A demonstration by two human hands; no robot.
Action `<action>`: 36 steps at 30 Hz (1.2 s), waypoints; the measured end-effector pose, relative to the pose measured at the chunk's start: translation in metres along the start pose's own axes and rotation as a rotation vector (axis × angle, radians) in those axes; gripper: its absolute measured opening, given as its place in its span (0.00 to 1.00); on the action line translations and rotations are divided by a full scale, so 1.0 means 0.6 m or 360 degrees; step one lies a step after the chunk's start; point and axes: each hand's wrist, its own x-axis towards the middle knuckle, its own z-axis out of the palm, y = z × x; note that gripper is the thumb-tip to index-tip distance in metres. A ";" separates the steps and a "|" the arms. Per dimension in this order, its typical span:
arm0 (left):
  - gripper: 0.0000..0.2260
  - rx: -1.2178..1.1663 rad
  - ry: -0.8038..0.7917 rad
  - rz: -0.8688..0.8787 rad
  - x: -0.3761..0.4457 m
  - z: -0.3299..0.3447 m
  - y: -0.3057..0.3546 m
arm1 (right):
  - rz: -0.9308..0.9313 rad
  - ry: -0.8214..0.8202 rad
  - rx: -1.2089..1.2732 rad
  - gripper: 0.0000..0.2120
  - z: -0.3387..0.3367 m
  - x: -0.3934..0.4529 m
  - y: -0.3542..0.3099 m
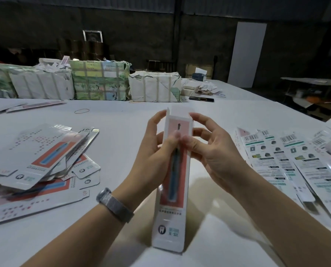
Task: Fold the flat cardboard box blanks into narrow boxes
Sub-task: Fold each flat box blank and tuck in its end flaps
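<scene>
We hold the narrow box [173, 182] between both hands above the counter [122, 120]: left hand [153, 151] fingers curl around its left edge, right hand [209, 151] fingers pinch its right side.

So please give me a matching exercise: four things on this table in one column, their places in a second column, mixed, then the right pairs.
Things:
1. narrow box
2. flat blanks
3. rubber band
4. wrapped bundles

Places:
A. along the table's far edge
B. held between both hands
C. piled at the left
D. alone on the bare table, far left of the hands

Pairs: 1-B, 2-C, 3-D, 4-A
</scene>
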 end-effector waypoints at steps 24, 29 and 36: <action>0.15 0.0038 -0.0017 0.0108 -0.008 0.012 -0.007 | -0.0112 -0.0156 -0.0057 0.11 -0.016 0.005 0.005; 0.10 -0.0018 -0.0022 0.0093 -0.008 0.014 -0.002 | -0.0158 -0.0134 0.0084 0.14 -0.011 0.002 0.007; 0.09 -0.0031 -0.0103 0.0034 -0.005 0.014 0.001 | -0.0136 -0.0083 0.0205 0.35 -0.010 0.006 0.010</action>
